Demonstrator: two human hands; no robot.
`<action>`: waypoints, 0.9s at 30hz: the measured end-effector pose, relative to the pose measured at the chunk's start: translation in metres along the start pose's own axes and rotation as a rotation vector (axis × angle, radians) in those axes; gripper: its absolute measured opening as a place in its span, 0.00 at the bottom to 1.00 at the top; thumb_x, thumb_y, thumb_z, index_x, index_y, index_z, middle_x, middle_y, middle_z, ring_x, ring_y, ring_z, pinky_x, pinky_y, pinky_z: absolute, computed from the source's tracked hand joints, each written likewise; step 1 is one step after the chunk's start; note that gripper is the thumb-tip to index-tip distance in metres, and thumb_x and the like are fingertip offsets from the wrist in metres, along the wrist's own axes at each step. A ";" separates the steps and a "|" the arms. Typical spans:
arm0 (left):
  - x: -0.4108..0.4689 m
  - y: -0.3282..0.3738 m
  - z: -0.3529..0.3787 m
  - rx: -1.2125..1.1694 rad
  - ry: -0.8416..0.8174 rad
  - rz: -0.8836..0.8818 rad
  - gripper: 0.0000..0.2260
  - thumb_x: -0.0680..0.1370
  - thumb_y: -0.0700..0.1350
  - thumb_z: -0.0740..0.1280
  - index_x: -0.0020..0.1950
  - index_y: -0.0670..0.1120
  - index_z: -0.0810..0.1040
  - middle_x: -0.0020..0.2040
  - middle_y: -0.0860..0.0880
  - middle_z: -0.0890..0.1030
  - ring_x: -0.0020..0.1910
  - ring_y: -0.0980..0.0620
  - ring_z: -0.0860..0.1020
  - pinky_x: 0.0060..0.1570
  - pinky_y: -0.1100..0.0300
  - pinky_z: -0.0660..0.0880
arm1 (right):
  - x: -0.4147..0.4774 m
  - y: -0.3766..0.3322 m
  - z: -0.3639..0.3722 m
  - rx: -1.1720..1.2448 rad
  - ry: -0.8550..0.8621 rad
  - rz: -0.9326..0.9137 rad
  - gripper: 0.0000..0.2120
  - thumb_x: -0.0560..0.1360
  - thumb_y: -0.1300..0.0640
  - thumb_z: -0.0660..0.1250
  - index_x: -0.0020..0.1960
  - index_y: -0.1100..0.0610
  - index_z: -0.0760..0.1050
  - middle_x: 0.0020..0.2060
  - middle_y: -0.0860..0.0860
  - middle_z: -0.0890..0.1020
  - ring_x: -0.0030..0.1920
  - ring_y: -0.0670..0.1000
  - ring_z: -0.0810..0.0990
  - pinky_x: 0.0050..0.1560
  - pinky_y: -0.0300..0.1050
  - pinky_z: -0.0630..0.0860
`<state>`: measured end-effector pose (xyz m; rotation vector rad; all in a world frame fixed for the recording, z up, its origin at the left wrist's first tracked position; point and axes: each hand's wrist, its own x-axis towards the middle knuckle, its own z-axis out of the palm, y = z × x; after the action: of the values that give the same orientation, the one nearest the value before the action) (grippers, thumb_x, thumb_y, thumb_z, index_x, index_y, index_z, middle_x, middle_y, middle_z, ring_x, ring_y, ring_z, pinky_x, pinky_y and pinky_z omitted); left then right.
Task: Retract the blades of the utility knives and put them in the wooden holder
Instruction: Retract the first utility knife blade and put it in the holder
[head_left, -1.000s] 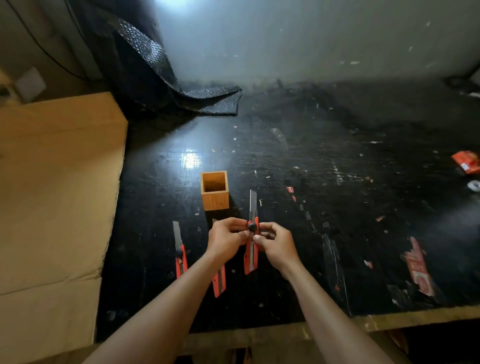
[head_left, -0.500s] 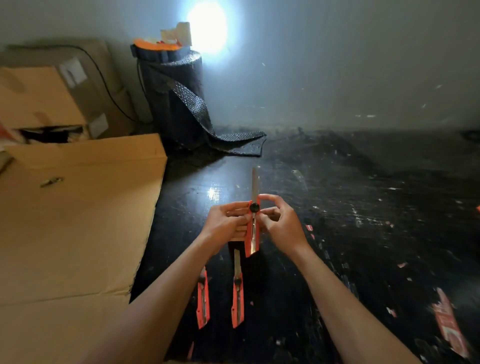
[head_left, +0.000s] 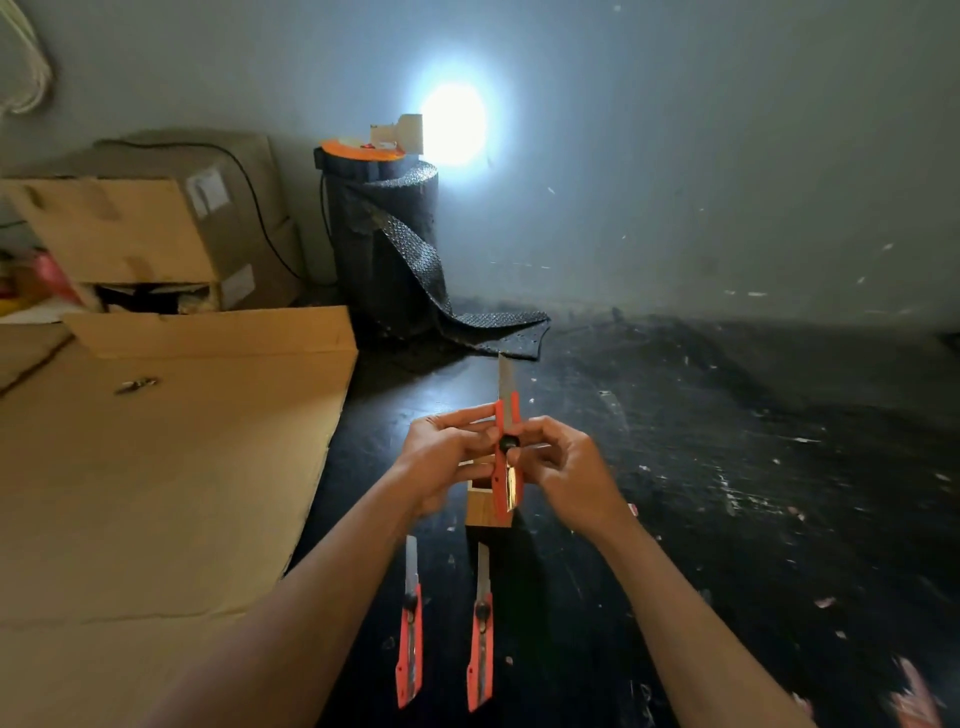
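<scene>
I hold an orange utility knife (head_left: 505, 457) upright in front of me, a short length of blade sticking out of its top. My left hand (head_left: 445, 457) grips its left side and my right hand (head_left: 563, 467) its right side, with fingertips at the black slider knob. The wooden holder (head_left: 485, 512) stands on the black table just behind the knife, mostly hidden by it and my hands. Two more orange utility knives (head_left: 410, 623) (head_left: 480, 631) lie side by side on the table nearer to me, blades extended and pointing away.
Flat cardboard (head_left: 156, 467) covers the left side, with a cardboard box (head_left: 156, 223) behind it. A black roll of mesh mat (head_left: 384, 249) stands at the back by the wall. Paper scraps and red wrappers (head_left: 914, 696) litter the black table (head_left: 727, 519) on the right.
The view has tilted up further, showing more wall and boxes. The black slider knob now sits lower on the held knife and less blade sticks out. The hands keep their grip.
</scene>
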<state>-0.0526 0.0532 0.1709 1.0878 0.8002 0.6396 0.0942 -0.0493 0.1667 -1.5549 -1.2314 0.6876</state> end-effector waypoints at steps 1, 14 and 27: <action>0.000 0.002 -0.001 0.003 0.011 0.005 0.13 0.78 0.32 0.70 0.62 0.41 0.83 0.53 0.40 0.89 0.50 0.40 0.88 0.48 0.47 0.85 | -0.002 0.000 0.001 0.001 -0.015 0.001 0.07 0.78 0.61 0.70 0.56 0.53 0.81 0.51 0.51 0.86 0.51 0.52 0.87 0.53 0.58 0.85; -0.001 0.020 0.007 0.117 0.098 0.156 0.13 0.79 0.33 0.71 0.62 0.42 0.84 0.48 0.45 0.89 0.43 0.49 0.89 0.38 0.57 0.85 | -0.022 -0.005 0.013 -0.164 0.011 -0.046 0.13 0.79 0.60 0.69 0.63 0.52 0.79 0.59 0.46 0.84 0.60 0.47 0.81 0.59 0.38 0.77; 0.011 0.034 0.016 0.131 0.069 0.234 0.15 0.79 0.33 0.70 0.64 0.42 0.84 0.53 0.41 0.89 0.46 0.47 0.89 0.45 0.50 0.87 | -0.016 -0.018 0.008 -0.231 0.116 -0.104 0.11 0.77 0.58 0.72 0.56 0.46 0.76 0.51 0.40 0.81 0.49 0.37 0.79 0.41 0.23 0.75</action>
<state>-0.0355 0.0645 0.2038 1.2969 0.7889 0.8345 0.0758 -0.0613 0.1784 -1.6794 -1.3297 0.3928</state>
